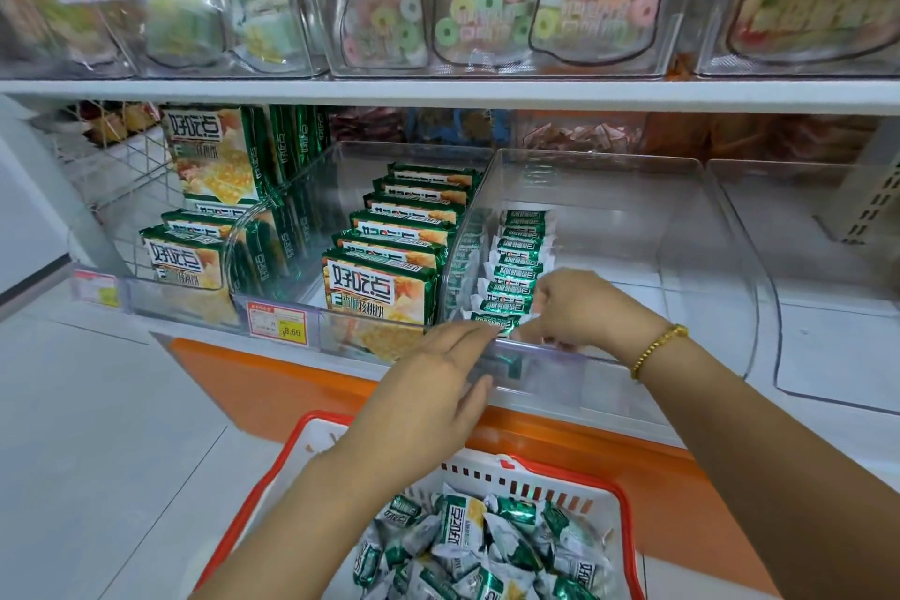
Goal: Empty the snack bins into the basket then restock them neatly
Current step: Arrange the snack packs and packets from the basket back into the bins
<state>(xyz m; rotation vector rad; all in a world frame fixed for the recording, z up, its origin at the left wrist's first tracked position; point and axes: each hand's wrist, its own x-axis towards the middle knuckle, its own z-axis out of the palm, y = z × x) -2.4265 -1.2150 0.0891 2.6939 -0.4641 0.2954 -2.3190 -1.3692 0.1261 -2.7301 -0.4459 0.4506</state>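
Restock update: the clear bin (599,159) at the shelf's front edge is maybe a quarter done. 1 row of small green packets (518,268) stands on edge along the bin's left wall, running from near the back up to the front lip. The rest of the bin floor is bare.

Both hands are on the front packet (501,325), right at the bin's front-left corner. Left hand (428,385) comes over the front lip, fingers straight and pressed together, tips touching the wrapper. Right hand (579,307) is inside the bin with fingers bent and bunched downward. I can't tell if that's a real pinch or just a push.

The basket (255,497) sits below the shelf edge, with a heap of loose packets (467,536) waiting.

What worries me: nothing props that row on its right side. Let go too early or bump it and I'd guess the whole line dominoes sideways. The wrappers look slick too, so the front one could pop over the low lip. The neighbouring cracker packs (389,278) look safe behind their own wall.
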